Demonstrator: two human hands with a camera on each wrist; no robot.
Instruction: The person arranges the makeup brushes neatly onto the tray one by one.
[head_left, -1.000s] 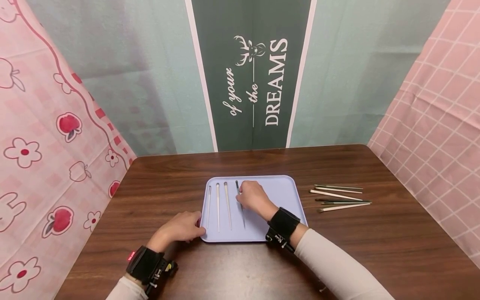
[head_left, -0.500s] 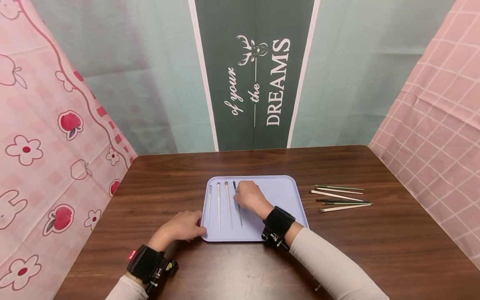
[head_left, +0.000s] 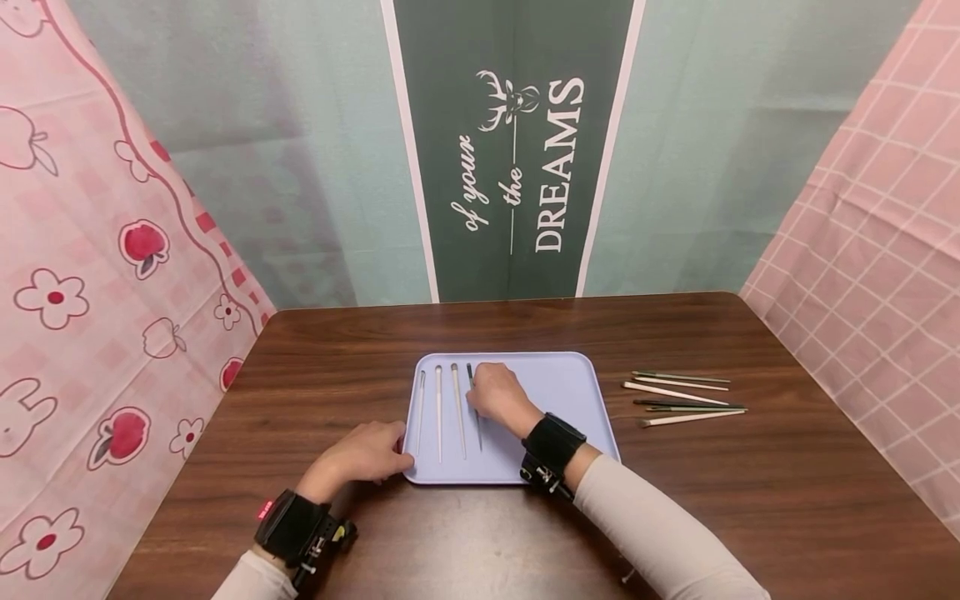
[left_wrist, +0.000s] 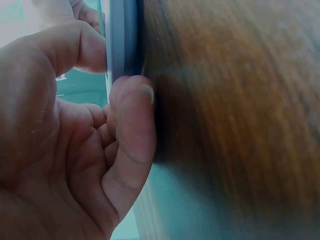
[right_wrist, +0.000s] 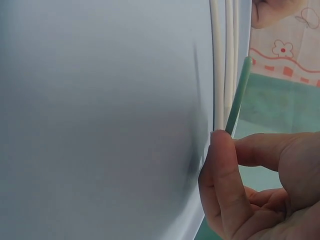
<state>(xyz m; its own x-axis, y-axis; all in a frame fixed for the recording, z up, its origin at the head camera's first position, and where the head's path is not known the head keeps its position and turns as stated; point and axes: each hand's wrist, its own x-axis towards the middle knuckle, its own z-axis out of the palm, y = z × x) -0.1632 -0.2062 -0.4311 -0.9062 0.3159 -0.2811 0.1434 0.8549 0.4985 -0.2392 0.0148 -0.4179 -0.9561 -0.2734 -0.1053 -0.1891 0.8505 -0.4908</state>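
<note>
My right hand (head_left: pixel 498 398) pinches a slender green-handled brush (head_left: pixel 479 435) between thumb and fingers over the lilac tray (head_left: pixel 558 387). In the right wrist view the green handle (right_wrist: pixel 240 97) slants up from the fingertips, its shadow falling on the tray. Three pale-handled brushes lie side by side to its left: a thin one (head_left: pixel 420 421), a middle one (head_left: pixel 439 421) and a third (head_left: pixel 459 417) closest to the green brush. At the tray's near left corner my left hand (head_left: pixel 366 452) grips the rim (left_wrist: pixel 116 45), thumb on one side and curled fingers on the other.
A loose group of several brushes (head_left: pixel 682 405), green, dark and cream, lies on the brown wooden table (head_left: pixel 690 500) right of the tray. Patterned curtains (head_left: pixel 322 167) hang behind and at both sides.
The right hand has shifted slightly left with the green brush, closer to the three pale ones. The left hand keeps its place at the tray corner.
</note>
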